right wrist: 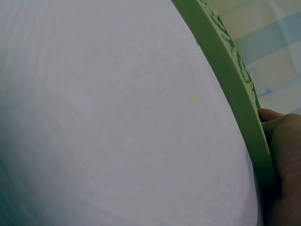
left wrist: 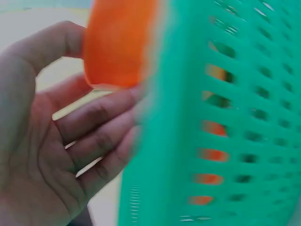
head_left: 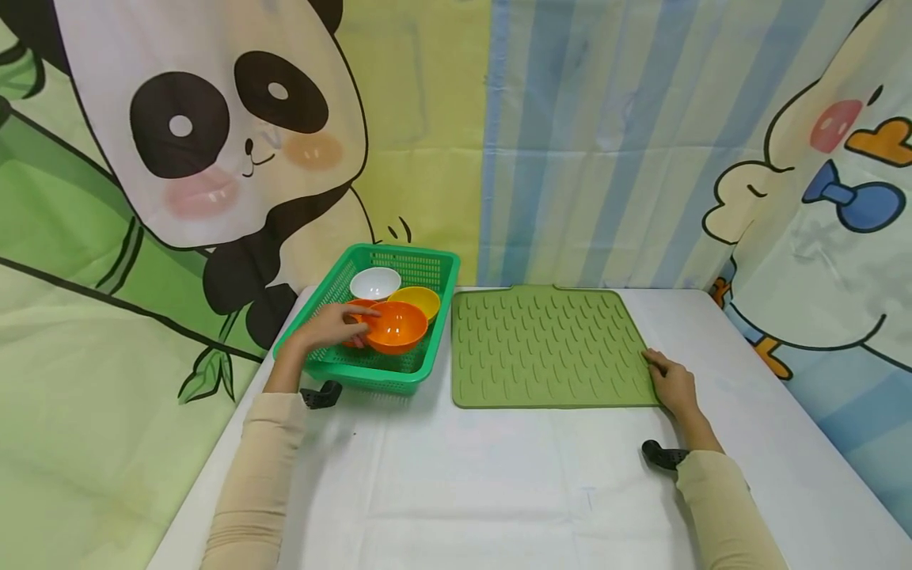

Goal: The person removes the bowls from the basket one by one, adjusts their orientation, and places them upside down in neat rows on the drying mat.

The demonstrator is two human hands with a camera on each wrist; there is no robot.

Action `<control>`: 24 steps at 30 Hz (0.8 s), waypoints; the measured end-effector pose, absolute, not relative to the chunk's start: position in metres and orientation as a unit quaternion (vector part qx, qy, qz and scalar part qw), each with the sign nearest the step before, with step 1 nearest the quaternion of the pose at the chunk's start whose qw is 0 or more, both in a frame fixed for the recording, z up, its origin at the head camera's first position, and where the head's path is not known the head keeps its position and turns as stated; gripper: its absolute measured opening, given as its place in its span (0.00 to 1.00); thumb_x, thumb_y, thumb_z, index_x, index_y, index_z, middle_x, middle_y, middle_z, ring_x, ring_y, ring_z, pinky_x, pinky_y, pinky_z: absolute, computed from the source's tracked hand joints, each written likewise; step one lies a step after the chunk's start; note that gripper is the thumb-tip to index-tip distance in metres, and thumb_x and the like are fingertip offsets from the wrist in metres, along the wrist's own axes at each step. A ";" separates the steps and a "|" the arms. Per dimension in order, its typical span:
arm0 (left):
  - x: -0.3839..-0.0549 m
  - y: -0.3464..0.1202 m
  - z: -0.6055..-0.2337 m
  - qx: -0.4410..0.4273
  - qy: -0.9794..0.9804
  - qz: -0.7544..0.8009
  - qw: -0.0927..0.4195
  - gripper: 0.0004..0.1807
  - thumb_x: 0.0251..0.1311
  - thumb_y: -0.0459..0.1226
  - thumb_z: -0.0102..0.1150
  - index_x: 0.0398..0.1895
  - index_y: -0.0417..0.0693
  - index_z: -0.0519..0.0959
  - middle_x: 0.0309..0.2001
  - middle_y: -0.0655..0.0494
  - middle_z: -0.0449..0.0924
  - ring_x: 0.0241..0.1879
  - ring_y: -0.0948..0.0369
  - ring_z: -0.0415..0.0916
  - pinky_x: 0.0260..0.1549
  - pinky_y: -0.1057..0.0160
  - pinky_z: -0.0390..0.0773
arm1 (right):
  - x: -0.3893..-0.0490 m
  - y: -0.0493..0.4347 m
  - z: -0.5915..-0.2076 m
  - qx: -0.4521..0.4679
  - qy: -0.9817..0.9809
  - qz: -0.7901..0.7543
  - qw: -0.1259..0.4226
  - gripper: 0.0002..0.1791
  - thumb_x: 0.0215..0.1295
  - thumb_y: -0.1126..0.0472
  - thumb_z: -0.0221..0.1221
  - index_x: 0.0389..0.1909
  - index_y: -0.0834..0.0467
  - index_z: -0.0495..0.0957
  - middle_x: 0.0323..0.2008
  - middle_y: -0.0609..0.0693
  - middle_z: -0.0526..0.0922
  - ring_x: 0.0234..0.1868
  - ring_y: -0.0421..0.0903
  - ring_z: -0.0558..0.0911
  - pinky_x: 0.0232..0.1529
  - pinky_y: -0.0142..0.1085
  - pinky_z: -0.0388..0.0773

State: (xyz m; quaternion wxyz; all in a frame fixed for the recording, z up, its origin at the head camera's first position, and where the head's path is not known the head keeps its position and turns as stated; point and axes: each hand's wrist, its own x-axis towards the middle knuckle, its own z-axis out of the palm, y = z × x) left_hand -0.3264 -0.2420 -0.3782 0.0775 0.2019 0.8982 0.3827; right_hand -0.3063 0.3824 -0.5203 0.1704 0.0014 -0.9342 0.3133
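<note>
My left hand pinches the rim of an orange bowl over the green basket. In the left wrist view the thumb and index finger lie on either side of the orange bowl, while the other fingers stretch toward the basket's wall. Another orange bowl shows partly behind it, with a yellow bowl and a white bowl farther back in the basket. My right hand rests at the right edge of a green mat, fingertips touching it.
A white-covered table carries the basket and, just right of it, the flat mat with raised ridges. Behind the table hangs a printed curtain with a panda and stripes. A black wrist camera mount sits below the left hand.
</note>
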 end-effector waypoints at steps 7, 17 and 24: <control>-0.308 -0.216 -0.334 0.245 0.900 0.359 -0.001 0.18 0.60 0.41 0.55 0.53 0.52 0.78 0.23 0.53 0.81 0.24 0.58 0.77 0.22 0.64 0.71 | -0.306 0.382 -0.521 -0.008 -0.936 0.311 0.168 0.18 0.68 0.67 0.48 0.56 0.66 0.72 0.58 0.63 0.69 0.59 0.64 0.66 0.55 0.57 0.62; -0.285 -0.155 -0.290 0.340 0.866 0.365 0.022 0.17 0.55 0.35 0.56 0.50 0.51 0.80 0.27 0.55 0.80 0.24 0.60 0.77 0.27 0.61 0.78 | -0.306 0.381 -0.524 -0.003 -0.937 0.302 0.176 0.18 0.68 0.67 0.48 0.56 0.66 0.72 0.58 0.64 0.69 0.58 0.66 0.67 0.53 0.58 0.63; -0.275 -0.124 -0.285 0.368 0.848 0.376 0.066 0.18 0.55 0.35 0.57 0.50 0.53 0.80 0.31 0.59 0.82 0.28 0.61 0.79 0.30 0.61 0.79 | -0.307 0.381 -0.523 -0.001 -0.936 0.300 0.183 0.18 0.68 0.67 0.48 0.56 0.66 0.72 0.58 0.63 0.69 0.57 0.67 0.67 0.53 0.59 0.64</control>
